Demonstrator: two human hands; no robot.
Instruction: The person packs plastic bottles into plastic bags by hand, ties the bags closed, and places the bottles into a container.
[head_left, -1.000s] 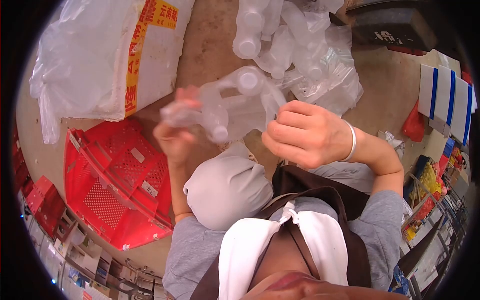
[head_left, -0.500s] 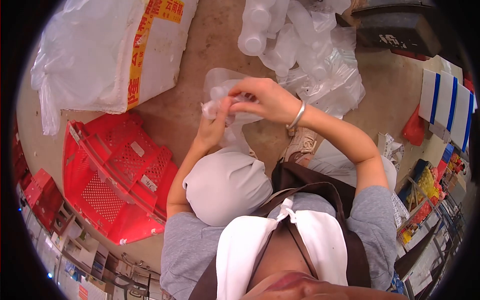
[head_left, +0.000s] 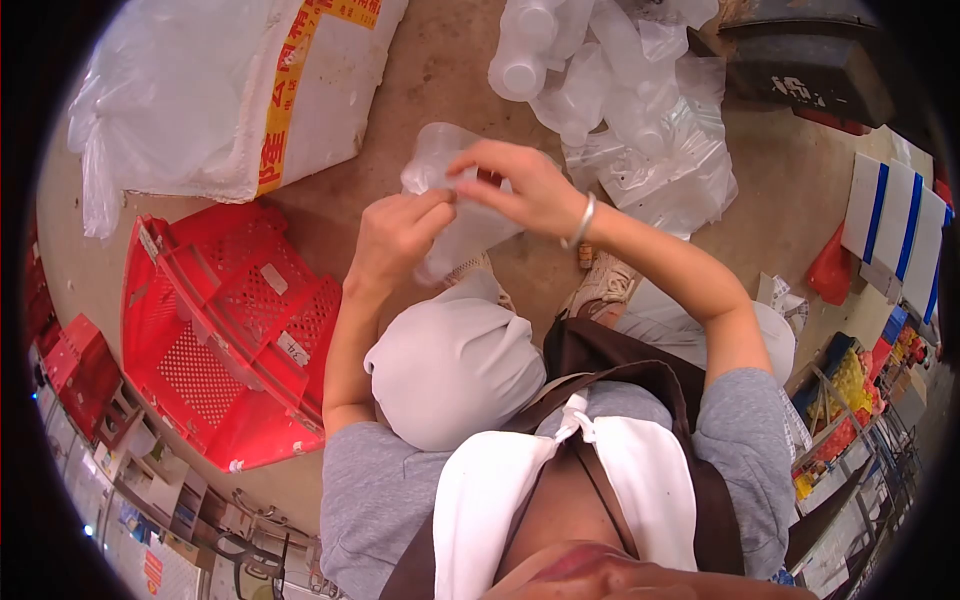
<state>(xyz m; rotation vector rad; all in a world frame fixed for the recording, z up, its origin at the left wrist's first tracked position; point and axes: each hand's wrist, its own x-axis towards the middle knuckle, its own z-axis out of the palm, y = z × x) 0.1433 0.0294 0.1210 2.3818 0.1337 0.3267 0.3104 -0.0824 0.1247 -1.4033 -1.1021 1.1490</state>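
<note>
My left hand pinches translucent plastic with its fingers closed. My right hand, with a silver bangle at the wrist, curls thumb and fingers on the same plastic, close to the left fingertips. This translucent plastic looks like joined bottles or a bag and hangs in front of my knee, above the floor. Its top part shows behind my right fingers. What exactly lies between the fingertips is too small to make out.
Translucent bottles and clear wrap lie ahead on the floor. At left are a white foam box, a plastic bag and red crates. A black container stands upper right, white-and-blue boxes at right.
The hands were apart with the bottle-shaped plastic stretched between them, the left blurred. They came together at the left and have stayed close, the left hand now lower and farther left.
</note>
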